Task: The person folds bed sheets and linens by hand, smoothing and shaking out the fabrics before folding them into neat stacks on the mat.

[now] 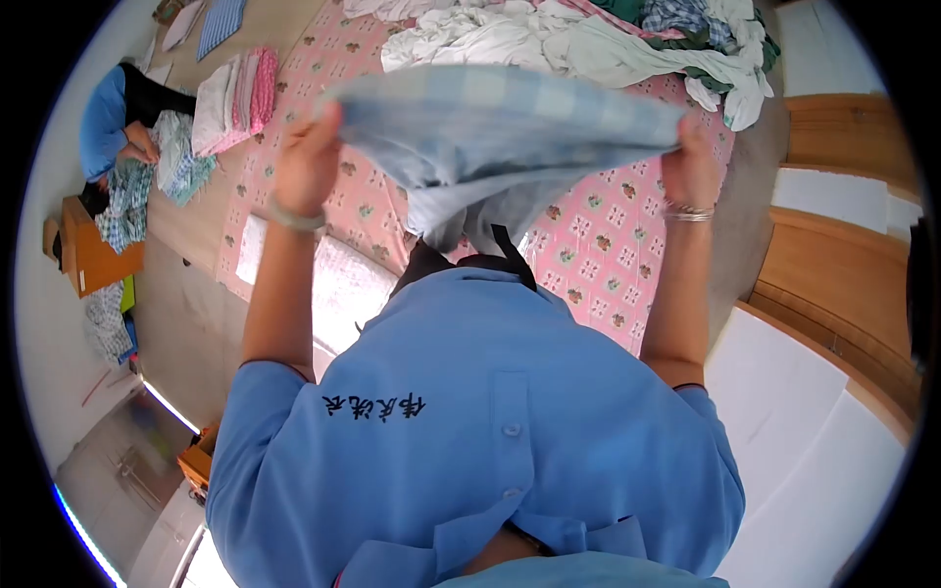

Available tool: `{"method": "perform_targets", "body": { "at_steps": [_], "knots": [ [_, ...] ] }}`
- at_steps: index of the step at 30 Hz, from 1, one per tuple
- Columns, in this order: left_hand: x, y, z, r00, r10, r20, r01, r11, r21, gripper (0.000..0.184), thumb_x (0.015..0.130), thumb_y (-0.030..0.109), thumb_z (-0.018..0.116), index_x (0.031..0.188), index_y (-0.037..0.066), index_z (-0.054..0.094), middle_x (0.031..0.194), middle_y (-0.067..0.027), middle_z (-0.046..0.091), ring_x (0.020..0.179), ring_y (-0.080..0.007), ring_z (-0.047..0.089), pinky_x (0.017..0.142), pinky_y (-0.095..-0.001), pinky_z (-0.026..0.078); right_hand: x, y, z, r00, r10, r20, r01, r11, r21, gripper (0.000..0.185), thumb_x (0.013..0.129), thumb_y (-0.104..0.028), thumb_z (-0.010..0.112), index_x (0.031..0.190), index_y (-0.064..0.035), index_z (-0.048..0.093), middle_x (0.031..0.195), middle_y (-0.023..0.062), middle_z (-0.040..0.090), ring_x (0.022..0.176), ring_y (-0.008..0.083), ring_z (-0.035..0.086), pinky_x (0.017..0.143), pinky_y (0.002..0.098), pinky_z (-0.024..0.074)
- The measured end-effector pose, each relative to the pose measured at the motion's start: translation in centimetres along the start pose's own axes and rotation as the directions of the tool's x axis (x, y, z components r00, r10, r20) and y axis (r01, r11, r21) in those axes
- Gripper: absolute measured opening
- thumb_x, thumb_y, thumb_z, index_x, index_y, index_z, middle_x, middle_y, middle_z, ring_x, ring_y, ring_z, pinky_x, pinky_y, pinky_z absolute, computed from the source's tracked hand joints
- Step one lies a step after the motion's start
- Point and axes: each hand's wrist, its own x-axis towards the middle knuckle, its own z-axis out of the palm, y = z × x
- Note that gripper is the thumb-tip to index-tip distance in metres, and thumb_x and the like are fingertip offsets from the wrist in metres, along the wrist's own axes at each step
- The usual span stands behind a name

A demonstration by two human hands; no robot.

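Observation:
A light blue checked cloth (510,118) is stretched between my two hands, its upper edge blurred by motion and its lower part hanging in folds. My left hand (309,162) is closed on the cloth's left end, with a bracelet at the wrist. At the right end, my right hand (692,169) grips the cloth's other corner, bangles on that wrist. Below the cloth lies a pink patterned sheet (608,265) spread over the floor. The fingers show only in part.
White linens (529,44) and coloured cloths are heaped at the top. Folded pink and white cloths (233,103) stand at left. Beside them a person in blue (106,122) bends over checked cloths (127,201). A brown box (98,250) is nearby; wooden furniture (833,255) lines the right.

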Motion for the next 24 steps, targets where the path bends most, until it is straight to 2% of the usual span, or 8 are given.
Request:
{"method": "perform_targets", "body": {
  "at_steps": [3,5,9,12,18,21,22,24],
  "knots": [
    [-2.6,7.4,4.7,0.946,0.291,0.146,-0.26,0.946,-0.195,0.034,0.084,0.027,0.047,0.102,-0.001,0.052,0.101,-0.0089,0.055,0.092,-0.0128,0.051,0.08,-0.0293,0.041,-0.6,-7.3,4.7,0.977,-0.202,0.067,0.195,0.976,0.093,0.034,0.084,-0.019,0.047,0.111,0.0024,0.043,0.108,0.0092,0.051,0.1,0.0198,0.048,0.089,0.0335,0.0342],
    [-3.3,8.3,5.7,0.957,-0.096,0.274,0.221,0.854,-0.47,0.038,0.085,0.028,0.045,0.108,-0.001,0.048,0.106,-0.0102,0.053,0.097,-0.0166,0.051,0.085,-0.0315,0.039,-1.1,-8.6,5.3,0.957,-0.275,0.089,0.254,0.947,0.196,0.034,0.085,-0.019,0.045,0.112,0.0018,0.042,0.11,0.0091,0.05,0.102,0.0198,0.047,0.09,0.0337,0.0335],
    [2.0,2.0,4.8,0.888,-0.357,0.289,0.446,0.822,-0.354,0.044,0.086,0.033,0.041,0.112,-0.002,0.044,0.109,-0.0106,0.052,0.1,-0.0195,0.05,0.088,-0.0334,0.036,-0.3,-6.7,2.7,0.983,-0.136,0.122,0.119,0.983,0.138,0.03,0.087,-0.019,0.041,0.11,0.0009,0.045,0.11,0.0093,0.05,0.105,0.0196,0.045,0.09,0.0328,0.0331],
    [4.8,2.8,5.6,0.942,-0.214,0.257,0.31,0.848,-0.43,0.046,0.087,0.036,0.038,0.111,-0.002,0.044,0.109,-0.01,0.052,0.099,-0.0196,0.049,0.088,-0.0333,0.035,-1.5,-6.6,1.5,0.991,-0.109,0.083,0.107,0.994,0.027,0.025,0.086,-0.016,0.041,0.103,0.0003,0.049,0.109,0.0089,0.051,0.103,0.0199,0.046,0.09,0.0317,0.0332],
    [0.3,13.5,5.5,0.836,0.11,0.537,-0.171,0.983,0.065,0.055,0.085,0.039,0.039,0.116,-0.007,0.037,0.117,-0.0182,0.043,0.108,-0.0291,0.043,0.091,-0.0419,0.033,-6.3,-13.4,0.2,0.9,-0.427,0.088,0.41,0.898,0.16,0.033,0.082,-0.021,0.048,0.105,0.002,0.047,0.111,0.011,0.05,0.103,0.0219,0.046,0.092,0.0365,0.0317],
    [-0.8,13.7,7.9,0.777,0.197,0.598,-0.036,0.962,-0.27,0.061,0.084,0.042,0.04,0.118,-0.007,0.033,0.118,-0.0206,0.041,0.108,-0.0307,0.043,0.091,-0.0424,0.034,-7.8,-14.6,1.9,0.893,-0.449,-0.003,0.448,0.891,0.068,0.033,0.082,-0.022,0.049,0.106,0.0008,0.048,0.111,0.0098,0.05,0.103,0.0206,0.047,0.091,0.0344,0.0334],
    [0.2,11.0,6.7,0.973,0.103,0.205,-0.095,0.994,-0.048,0.047,0.087,0.036,0.036,0.111,-0.004,0.043,0.108,-0.0115,0.051,0.093,-0.02,0.051,0.08,-0.0328,0.041,-6.9,-13.6,0.5,0.94,-0.326,-0.104,0.326,0.945,-0.011,0.033,0.082,-0.022,0.049,0.105,0.0004,0.048,0.111,0.0096,0.051,0.102,0.0196,0.047,0.089,0.0333,0.0347],
    [3.0,8.9,10.3,0.972,-0.199,0.124,0.211,0.973,-0.091,0.044,0.088,0.037,0.037,0.103,-0.002,0.049,0.098,-0.0086,0.054,0.087,-0.0166,0.052,0.078,-0.0295,0.041,-3.3,-9.0,-4.3,0.984,-0.104,-0.147,0.097,0.994,-0.05,0.028,0.083,-0.021,0.048,0.103,-0.0013,0.05,0.105,0.0083,0.053,0.097,0.017,0.049,0.085,0.0308,0.038]
  ]
}}
